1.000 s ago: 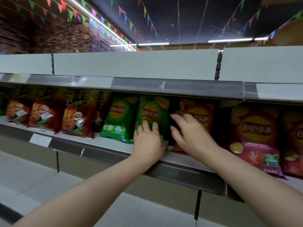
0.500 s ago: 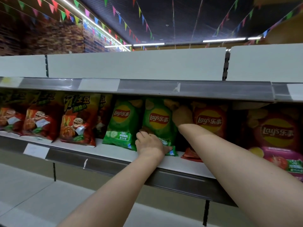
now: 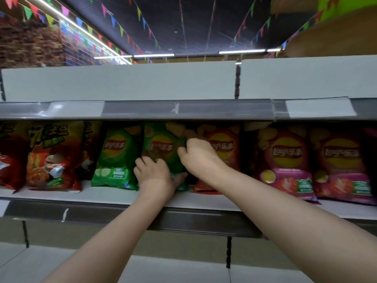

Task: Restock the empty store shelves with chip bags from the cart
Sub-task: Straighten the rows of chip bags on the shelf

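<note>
A person's two bare hands reach up to a store shelf [image 3: 114, 196] and hold a green bag [image 3: 161, 144] of chips standing upright in the row. The left hand [image 3: 156, 176] grips the bag's lower front, fingers curled onto it and thumb spread along its bottom edge. The right hand [image 3: 199, 157] pinches the bag's right edge higher up, fingers curled round it and thumb on the front. The bag stands on the shelf between a second green bag [image 3: 115, 160], just beside it on the left, and an orange bag [image 3: 224, 148] on the right, which the right hand partly covers. Red bags [image 3: 55, 156] fill the shelf's left end, and two pink bags [image 3: 285, 160] stand further right. Above, the top shelf's rail [image 3: 204, 109] carries white labels [image 3: 75, 108], and coloured pennants [image 3: 114, 19] hang under the dark ceiling.
</note>
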Available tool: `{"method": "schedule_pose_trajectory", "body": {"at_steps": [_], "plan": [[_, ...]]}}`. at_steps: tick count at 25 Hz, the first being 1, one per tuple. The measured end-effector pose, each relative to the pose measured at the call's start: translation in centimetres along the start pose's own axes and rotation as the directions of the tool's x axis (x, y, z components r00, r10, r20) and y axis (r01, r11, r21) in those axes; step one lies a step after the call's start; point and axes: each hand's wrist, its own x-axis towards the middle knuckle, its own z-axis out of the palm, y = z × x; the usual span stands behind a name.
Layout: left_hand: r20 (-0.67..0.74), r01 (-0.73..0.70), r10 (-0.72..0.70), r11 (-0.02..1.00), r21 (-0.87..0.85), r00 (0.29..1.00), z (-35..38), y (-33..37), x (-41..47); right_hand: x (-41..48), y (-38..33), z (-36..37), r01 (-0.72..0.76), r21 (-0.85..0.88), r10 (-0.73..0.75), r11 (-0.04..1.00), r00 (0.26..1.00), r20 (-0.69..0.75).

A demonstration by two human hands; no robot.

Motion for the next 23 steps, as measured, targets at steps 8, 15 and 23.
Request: {"method": "schedule_pose_trajectory", "body": {"at_steps": [8,15,23], "plan": [[-0.088,-0.541,0.535,0.814,-0.212,0.84,-0.9,12.3,-5.3,-6.7,11.1,-8.4,-0.098,-0.413,-0.028,0.906,0.957,-0.289],[0.099,-0.477,0.514,0.84,-0.259,0.852,2.0,18.2,-6.8,-6.7,17.4,-9.0,-0.169,-0.49,0.169,0.855,0.985,-0.043],[0.232,-0.273,0.352,0.91,-0.313,0.907,2.9,19.5,-5.9,-5.5,19.7,-7.4,-0.023,-0.372,0.003,0.928,0.999,-0.054]]}}
